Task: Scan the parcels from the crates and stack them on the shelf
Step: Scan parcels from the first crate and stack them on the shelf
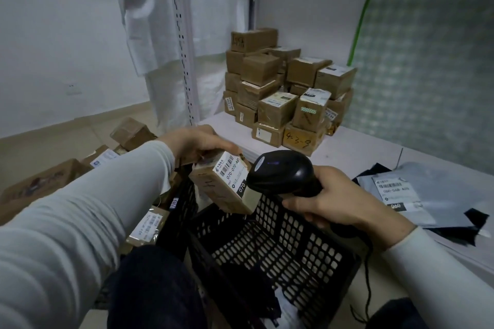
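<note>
My left hand (193, 143) grips a small brown cardboard parcel (211, 189) from above, its white barcode label (230, 171) facing up. My right hand (330, 196) holds a black handheld scanner (280, 172) by its handle, the scanner head right beside the label. Both are above a black perforated crate (280, 243). A stack of several brown parcels (283, 93) stands on the white shelf (374, 149) behind.
More brown parcels (131, 132) lie in and around a second crate at the left. Grey and black mailer bags (417, 195) lie on the shelf at right. A perforated shelf upright (184, 61) rises at centre. The scanner's cable (367, 283) hangs down.
</note>
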Tool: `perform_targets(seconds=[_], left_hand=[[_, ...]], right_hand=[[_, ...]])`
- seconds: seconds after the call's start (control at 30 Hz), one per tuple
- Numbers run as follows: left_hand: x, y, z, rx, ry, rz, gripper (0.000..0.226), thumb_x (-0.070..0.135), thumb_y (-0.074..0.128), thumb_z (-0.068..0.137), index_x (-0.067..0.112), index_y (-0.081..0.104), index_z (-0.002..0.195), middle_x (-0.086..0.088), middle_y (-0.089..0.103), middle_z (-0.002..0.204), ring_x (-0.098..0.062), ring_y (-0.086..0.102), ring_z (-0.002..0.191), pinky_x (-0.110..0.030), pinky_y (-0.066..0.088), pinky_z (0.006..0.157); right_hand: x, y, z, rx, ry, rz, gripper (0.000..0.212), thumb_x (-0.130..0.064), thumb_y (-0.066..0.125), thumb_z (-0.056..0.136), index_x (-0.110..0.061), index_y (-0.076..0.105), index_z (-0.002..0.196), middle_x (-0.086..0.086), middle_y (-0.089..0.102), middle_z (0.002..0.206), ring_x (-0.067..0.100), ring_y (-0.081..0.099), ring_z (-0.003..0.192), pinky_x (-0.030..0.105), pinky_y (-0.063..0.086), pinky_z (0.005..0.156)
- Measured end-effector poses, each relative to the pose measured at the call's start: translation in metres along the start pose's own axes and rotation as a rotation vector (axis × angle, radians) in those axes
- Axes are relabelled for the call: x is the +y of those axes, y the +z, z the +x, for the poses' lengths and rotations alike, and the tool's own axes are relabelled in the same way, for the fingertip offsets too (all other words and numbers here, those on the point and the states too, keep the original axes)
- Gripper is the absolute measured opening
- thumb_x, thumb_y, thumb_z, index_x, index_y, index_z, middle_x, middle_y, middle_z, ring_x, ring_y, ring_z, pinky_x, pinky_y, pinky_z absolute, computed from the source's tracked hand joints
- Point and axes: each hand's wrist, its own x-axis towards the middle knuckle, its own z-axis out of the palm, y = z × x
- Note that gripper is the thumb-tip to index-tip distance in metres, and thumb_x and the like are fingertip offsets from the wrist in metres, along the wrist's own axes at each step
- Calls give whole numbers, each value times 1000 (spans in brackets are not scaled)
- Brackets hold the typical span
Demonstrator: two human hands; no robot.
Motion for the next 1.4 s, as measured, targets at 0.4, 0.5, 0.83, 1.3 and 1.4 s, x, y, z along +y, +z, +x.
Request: perform_targets(seconds=[0.4,0.5,0.83,1.3,1.4], left_hand=[[34,7,29,28,22,-394,46,56,64,78,14,63,98,-11,61,107,-22,64,90,-28,56,59],[52,11,41,99,2,-623,45,55,62,82,12,59,94,-12,56,102,-22,60,84,-30,57,51],[126,0,143,290,4,-835,48,61,55,85,19,65,106,-6,70,81,-18,67,73,-29,58,55],[144,33,245,261,-26,-789,70,78,30,84,18,56,111,-10,66,99,-30,63,87,-41,54,78],[142,35,246,197,-6,-812,78,77,24,86,15,62,117,-12,68,108,-32,63,98,-50,50,89]], right_hand=[[40,-40,43,520,186,714,33,-20,71,86,-8,60,114,16,71,95,26,72,69,27,51,49],[40,-50,63,534,166,867,31,-17,72,85,-8,60,112,17,71,95,26,73,74,28,55,50],[47,-66,140,482,145,904,14,-15,69,87,-5,65,97,13,68,70,19,62,53,27,46,49],[115,-47,168,417,232,898,13,-13,70,86,-2,65,92,12,67,65,19,57,49,26,47,46],[116,-40,168,408,235,926,15,-11,70,86,-1,65,96,13,65,64,19,56,47,26,46,44]])
